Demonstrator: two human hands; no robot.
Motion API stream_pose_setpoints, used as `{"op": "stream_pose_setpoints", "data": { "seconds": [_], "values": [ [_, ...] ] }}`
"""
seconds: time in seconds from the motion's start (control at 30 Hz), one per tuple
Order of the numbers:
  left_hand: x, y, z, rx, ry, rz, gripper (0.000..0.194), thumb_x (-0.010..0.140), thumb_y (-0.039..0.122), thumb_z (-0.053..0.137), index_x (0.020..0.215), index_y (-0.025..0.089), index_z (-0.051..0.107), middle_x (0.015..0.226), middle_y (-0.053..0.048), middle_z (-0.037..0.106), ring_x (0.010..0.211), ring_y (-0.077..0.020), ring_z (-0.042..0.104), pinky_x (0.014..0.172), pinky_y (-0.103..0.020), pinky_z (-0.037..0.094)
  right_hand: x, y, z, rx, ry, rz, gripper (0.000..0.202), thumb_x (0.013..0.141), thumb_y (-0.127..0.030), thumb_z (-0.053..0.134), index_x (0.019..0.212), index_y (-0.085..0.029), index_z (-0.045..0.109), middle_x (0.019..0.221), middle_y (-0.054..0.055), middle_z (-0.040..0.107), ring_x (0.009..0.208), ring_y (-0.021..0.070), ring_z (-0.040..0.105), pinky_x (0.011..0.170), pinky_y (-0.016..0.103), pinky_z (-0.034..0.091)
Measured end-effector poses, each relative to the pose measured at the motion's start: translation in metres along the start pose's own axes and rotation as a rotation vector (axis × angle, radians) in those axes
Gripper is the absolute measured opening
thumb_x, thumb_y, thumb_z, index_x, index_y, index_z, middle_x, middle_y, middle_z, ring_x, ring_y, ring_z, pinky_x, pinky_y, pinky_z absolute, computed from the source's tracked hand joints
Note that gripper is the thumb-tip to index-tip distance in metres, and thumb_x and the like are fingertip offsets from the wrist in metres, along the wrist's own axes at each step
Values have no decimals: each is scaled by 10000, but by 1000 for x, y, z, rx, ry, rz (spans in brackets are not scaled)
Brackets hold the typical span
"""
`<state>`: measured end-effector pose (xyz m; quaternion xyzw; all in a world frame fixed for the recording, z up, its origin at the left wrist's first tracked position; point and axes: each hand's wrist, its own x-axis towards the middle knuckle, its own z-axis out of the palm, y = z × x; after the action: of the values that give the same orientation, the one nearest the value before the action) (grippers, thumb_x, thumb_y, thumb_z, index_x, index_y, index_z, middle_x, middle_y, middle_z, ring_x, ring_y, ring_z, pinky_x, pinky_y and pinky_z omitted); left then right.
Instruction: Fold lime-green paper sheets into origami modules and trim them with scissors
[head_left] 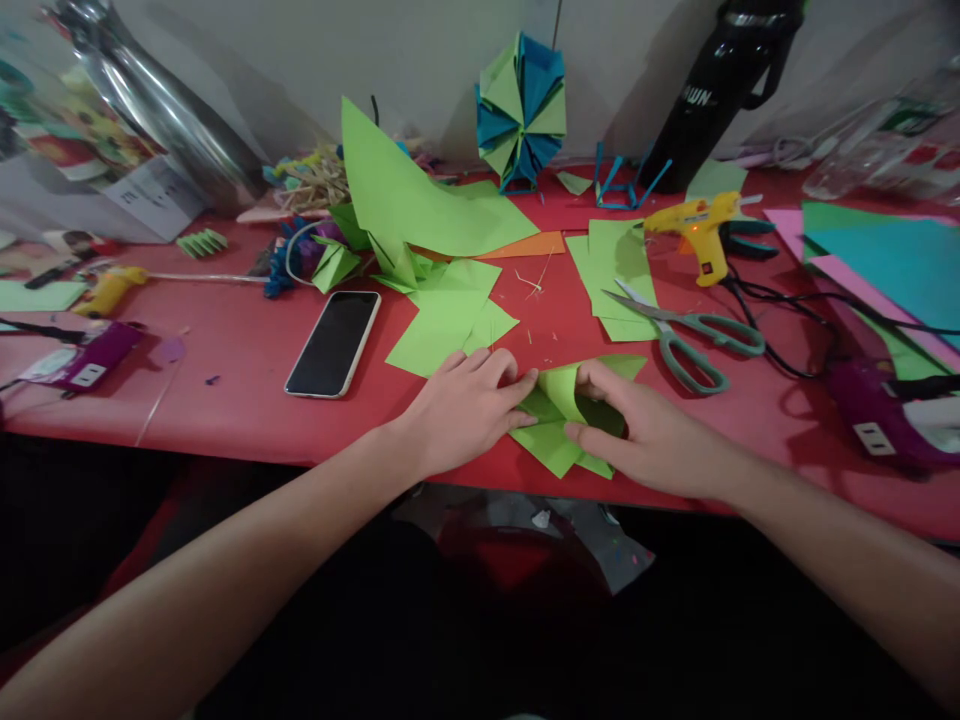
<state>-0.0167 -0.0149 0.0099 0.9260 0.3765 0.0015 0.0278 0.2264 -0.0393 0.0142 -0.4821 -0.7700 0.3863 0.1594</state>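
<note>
Red-covered bench (225,350), set against a pale wall (315,50); cut paper is strewn across its middle. Work is placed at the near edge: a curled green sheet (557,392), lying over flatter green pieces (553,454), between the two hands. Whether curl and lower pieces are joined cannot be told.

Left hand (476,410): laid at the paper's left side, fingers half bent, index finger and thumb apart, tips rested on the green. Right hand (652,430): fingers bent round the raised flap, index finger and thumb both set near its edge; whether the flap is truly pinched cannot be told.

Step in hand is judged to be a fold or roll. Best done with the left fingertips held down as an anchor, so that the layers are not skewed. The flap is best drawn over evenly, its edge lined up before any crease is pressed; if squeezed too early, thin paper is likely to be kinked.

Nearby: scissors (670,319) are laid just beyond the right hand, partly over loose green sheets (621,262); the yellow glue gun (709,258) is set farther back. A phone (334,345) is placed left of the work.
</note>
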Motion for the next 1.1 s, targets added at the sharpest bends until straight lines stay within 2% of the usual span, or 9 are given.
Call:
{"op": "stream_pose_setpoints", "data": {
  "seconds": [0.13,0.27,0.33,0.5,0.63,0.97,1.1],
  "values": [
    [0,2,-1,22,-30,-2,499,1060,459,463,1462,175,549,1210,-120,591,1061,-266,563,876,-399,412,-6,4,0,-92,14,-64,125,961,-347,593,927,-241,537,879,2,590,741,170,545,667,329,450],
    [1,2,-1,40,-28,9,516,1064,467,446,1470,162,538,1207,-125,585,1051,-266,554,877,-402,412,-13,11,2,-215,202,-201,241,953,-340,626,758,-216,559,963,60,600,917,222,577,799,378,464],
    [1,1,-1,53,-18,11,517,1061,475,454,1464,164,543,1200,-125,588,1039,-263,554,865,-393,407,-17,13,1,-245,247,-219,265,949,-338,638,723,-216,571,939,62,596,919,228,574,815,392,457],
    [1,2,0,54,-3,15,482,1061,459,465,1443,180,560,1182,-120,593,1009,-248,553,855,-377,400,-22,13,-2,-158,60,-43,247,954,-363,619,761,-225,552,809,21,587,752,182,561,662,340,443],
    [1,2,-1,36,-5,15,493,1065,453,449,1457,171,549,1188,-124,588,1014,-256,551,864,-387,407,-23,9,-5,-125,-26,52,268,951,-413,618,763,-230,563,816,27,622,764,192,584,662,344,451],
    [1,3,1,65,36,19,455,1066,426,456,1417,157,565,1179,-125,604,995,-253,570,858,-391,420,-26,6,-8,-115,-43,56,211,950,-371,595,780,-245,594,896,46,648,862,227,617,739,374,463],
    [-5,14,-4,63,120,46,296,1069,314,454,1184,155,675,1163,-112,638,986,-245,603,832,-387,438,-25,6,-8,-124,-51,75,223,947,-402,593,795,-240,604,896,45,636,850,221,616,738,376,464]
  ]
}}
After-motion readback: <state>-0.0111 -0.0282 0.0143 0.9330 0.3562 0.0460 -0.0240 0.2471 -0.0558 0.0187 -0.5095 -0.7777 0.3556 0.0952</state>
